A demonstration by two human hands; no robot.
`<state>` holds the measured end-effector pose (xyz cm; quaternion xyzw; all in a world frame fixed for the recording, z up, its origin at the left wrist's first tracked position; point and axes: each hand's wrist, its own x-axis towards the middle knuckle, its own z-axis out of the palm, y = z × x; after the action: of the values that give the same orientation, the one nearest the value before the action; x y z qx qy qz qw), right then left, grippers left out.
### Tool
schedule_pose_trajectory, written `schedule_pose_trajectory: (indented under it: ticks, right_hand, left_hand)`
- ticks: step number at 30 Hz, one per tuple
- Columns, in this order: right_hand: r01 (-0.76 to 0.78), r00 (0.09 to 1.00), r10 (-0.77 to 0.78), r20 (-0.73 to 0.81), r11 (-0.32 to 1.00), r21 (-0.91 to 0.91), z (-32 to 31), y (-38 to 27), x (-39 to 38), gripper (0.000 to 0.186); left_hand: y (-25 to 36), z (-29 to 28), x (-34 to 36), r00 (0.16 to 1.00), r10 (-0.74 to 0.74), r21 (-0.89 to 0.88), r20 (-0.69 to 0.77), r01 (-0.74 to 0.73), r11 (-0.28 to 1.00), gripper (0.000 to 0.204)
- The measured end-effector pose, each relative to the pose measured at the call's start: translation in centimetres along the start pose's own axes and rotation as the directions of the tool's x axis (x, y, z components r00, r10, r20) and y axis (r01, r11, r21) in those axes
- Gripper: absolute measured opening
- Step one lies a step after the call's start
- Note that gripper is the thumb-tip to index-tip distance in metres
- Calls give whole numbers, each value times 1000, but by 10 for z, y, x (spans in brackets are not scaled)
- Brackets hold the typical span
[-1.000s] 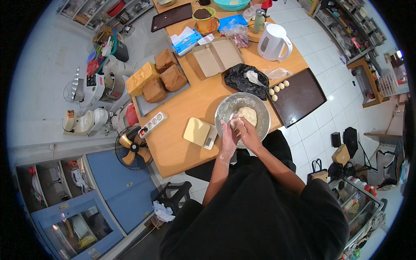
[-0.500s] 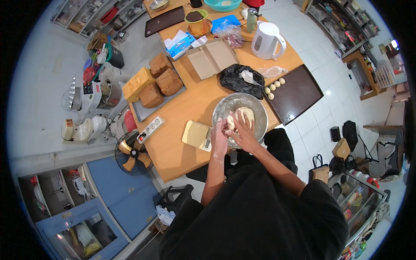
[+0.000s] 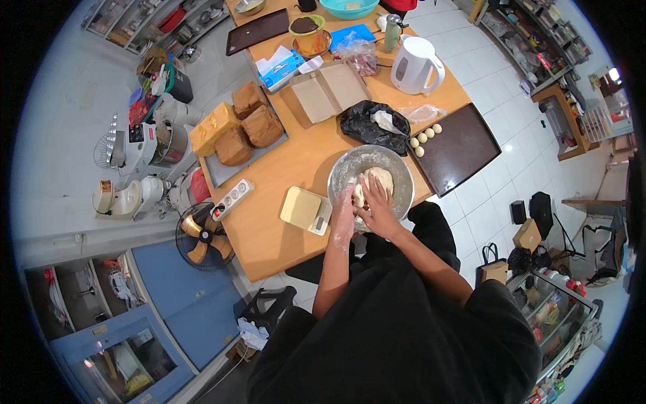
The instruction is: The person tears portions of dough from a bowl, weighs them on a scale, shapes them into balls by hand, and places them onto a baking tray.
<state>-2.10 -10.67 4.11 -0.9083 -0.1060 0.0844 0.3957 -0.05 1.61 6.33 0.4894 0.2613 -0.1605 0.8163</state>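
A steel mixing bowl (image 3: 406, 195) sits at the table's near edge, its inside smeared with flour. A large pale lump of dough (image 3: 383, 178) rests in it. My floury left hand (image 3: 344, 210) is in the bowl's left side, fingers curled against a small dough piece (image 3: 359, 196). From the right, my right hand (image 3: 381, 214) reaches over the lump with its fingers extended, the thumb toward that piece; its grip is partly hidden. A cream kitchen scale (image 3: 305, 210) is just left of the bowl. Several dough balls (image 3: 422, 138) line the left edge of a dark tray (image 3: 464, 151).
Behind the bowl lies a black plastic bag (image 3: 363, 121), with an open cardboard box (image 3: 330, 91) farther back. A white kettle (image 3: 415, 64) stands far right. Bread loaves (image 3: 233, 147) fill a tray at left, near a power strip (image 3: 233, 199) and a fan (image 3: 205, 236).
My hands have drawn closer together around the small dough piece. My right hand's fingers still lie over the large lump, and the view has shifted slightly.
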Motion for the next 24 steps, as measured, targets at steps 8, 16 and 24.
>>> schedule_pose_trajectory:
  ticks: [8,16,24]
  right_hand:
    - [87,996,-84,-24,983,163,12,14,-2,82]
    - [-19,989,-55,135,869,494,-4,26,-8,68]
    - [48,973,-116,198,947,318,-3,17,-12,79]
  left_hand:
    - [-33,-16,1,996,91,237,-9,-86,968,23]
    - [-31,-14,-7,995,58,225,75,-74,971,33]
    - [-51,-13,-2,999,45,-154,-30,-49,987,39]
